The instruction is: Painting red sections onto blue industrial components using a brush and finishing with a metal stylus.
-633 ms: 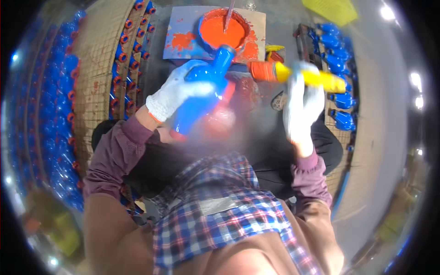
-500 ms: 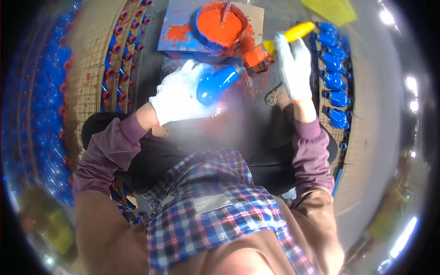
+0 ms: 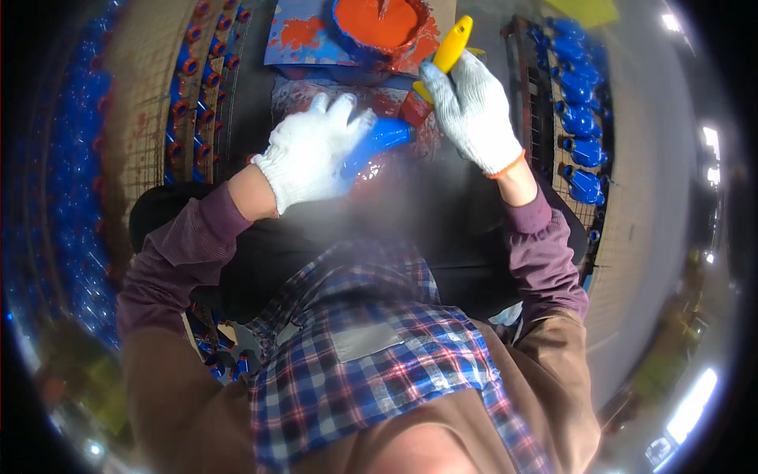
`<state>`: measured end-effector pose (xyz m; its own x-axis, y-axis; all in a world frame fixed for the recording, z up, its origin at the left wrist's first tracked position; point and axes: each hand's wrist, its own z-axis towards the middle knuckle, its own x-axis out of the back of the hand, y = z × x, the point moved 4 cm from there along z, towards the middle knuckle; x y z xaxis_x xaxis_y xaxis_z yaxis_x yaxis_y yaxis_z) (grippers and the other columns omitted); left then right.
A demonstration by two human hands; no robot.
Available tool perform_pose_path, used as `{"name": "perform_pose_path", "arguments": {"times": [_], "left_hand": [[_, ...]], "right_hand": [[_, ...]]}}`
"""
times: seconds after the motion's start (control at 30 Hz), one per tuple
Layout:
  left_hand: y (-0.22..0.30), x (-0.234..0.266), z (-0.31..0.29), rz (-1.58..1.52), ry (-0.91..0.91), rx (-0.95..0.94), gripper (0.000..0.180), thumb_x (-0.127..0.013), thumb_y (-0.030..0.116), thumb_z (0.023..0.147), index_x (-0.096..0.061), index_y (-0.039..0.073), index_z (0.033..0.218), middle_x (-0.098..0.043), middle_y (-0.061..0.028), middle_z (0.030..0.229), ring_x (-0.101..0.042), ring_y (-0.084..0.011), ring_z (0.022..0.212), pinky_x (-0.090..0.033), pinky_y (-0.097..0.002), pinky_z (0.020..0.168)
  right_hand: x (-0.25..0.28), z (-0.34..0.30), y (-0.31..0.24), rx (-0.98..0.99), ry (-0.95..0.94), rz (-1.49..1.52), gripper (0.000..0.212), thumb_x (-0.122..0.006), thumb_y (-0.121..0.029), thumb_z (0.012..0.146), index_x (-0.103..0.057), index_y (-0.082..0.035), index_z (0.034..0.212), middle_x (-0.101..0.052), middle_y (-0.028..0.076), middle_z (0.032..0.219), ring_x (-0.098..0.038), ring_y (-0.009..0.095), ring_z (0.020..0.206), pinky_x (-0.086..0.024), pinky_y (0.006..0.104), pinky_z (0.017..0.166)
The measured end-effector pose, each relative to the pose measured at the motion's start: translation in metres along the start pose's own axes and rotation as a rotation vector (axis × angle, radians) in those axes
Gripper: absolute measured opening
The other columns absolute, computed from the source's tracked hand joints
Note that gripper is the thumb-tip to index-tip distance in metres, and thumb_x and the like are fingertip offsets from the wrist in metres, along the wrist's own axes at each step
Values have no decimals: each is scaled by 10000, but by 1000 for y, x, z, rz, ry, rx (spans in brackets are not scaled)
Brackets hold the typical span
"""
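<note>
My left hand (image 3: 309, 150), in a white knit glove, grips a blue pipe-like part (image 3: 377, 142) and holds it level over my lap. My right hand (image 3: 471, 110), also gloved, holds a brush with a yellow handle (image 3: 450, 46). The brush's red-smeared head (image 3: 412, 107) touches the open end of the blue part. Just beyond sits a blue bowl of orange-red paint (image 3: 379, 22) on a paint-stained sheet (image 3: 296, 39).
A wire rack (image 3: 201, 79) on the left carries rows of blue parts with red-painted ends. On the right, another rack (image 3: 580, 118) holds several plain blue parts. A dark apron (image 3: 442, 229) covers my lap.
Both hands have come closer toward the paint bowl. The brush swung from lying across to pointing up, its head now at the blue part's end. The part is tilted lower.
</note>
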<state>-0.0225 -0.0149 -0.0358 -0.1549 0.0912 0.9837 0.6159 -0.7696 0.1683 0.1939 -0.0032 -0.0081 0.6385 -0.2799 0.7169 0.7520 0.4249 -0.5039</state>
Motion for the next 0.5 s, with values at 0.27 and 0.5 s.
{"name": "perform_pose_path", "arguments": {"times": [0.27, 0.5], "left_hand": [[-24, -5, 1, -800, -249, 352, 759, -907, 364, 685, -608, 47, 1306, -682, -132, 1190, -688, -258, 1066, -561, -388, 946], [-8, -18, -35, -2009, -237, 448, 344, -537, 262, 1060, -629, 37, 1304, -672, -57, 1258, -640, -165, 1141, -538, -368, 1000]], "right_hand": [[14, -30, -21, 48, 120, 121, 151, -706, -138, 955, -685, -31, 1059, -685, 145, 946, -685, 351, 811, -543, 386, 721], [20, -60, -5, -234, 219, 718, 221, -631, 71, 926, -671, 5, 1133, -635, 120, 1110, -644, 227, 1025, -520, 323, 905]]}}
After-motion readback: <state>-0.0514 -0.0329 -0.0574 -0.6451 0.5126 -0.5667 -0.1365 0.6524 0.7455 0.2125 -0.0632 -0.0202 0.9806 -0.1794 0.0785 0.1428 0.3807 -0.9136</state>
